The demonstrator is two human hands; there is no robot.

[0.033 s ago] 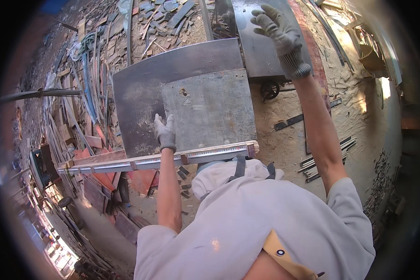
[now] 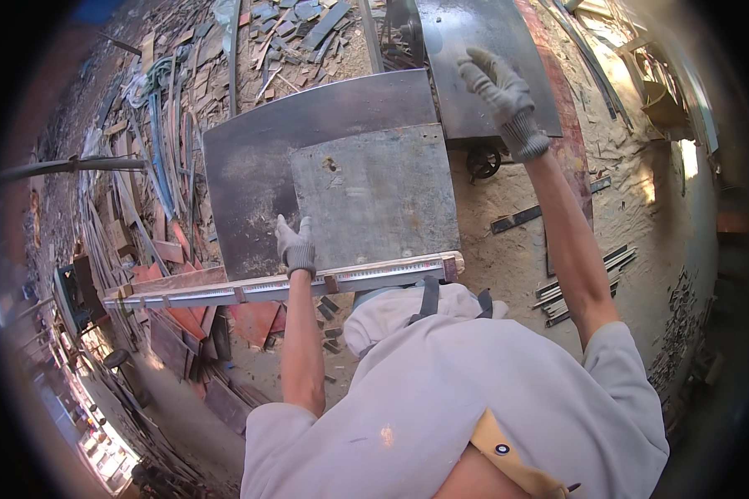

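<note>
Much of the floor (image 2: 641, 187) is visible, dusty on the right and buried under offcuts (image 2: 324, 27) on the far left. A broad, dark surface (image 2: 241, 166) stands ahead of the person, and a second dark surface (image 2: 458, 104) lies just beyond its right edge. A pale grey panel (image 2: 383, 195) rests on the right part of the first one. Along the near edge runs a long rail (image 2: 379, 273) bearing a measuring scale, extending well out to the left. The gloved right hand (image 2: 501, 87) is raised over the second surface, fingers loosely spread and holding nothing; I cannot tell whether it touches anything. The gloved left hand (image 2: 295, 245) is at the panel's near left corner, thumb and fingers parted wide. Smaller is a dark wheel (image 2: 483, 162) below the second surface; smallest, a brownish mark (image 2: 330, 165) on the panel.
</note>
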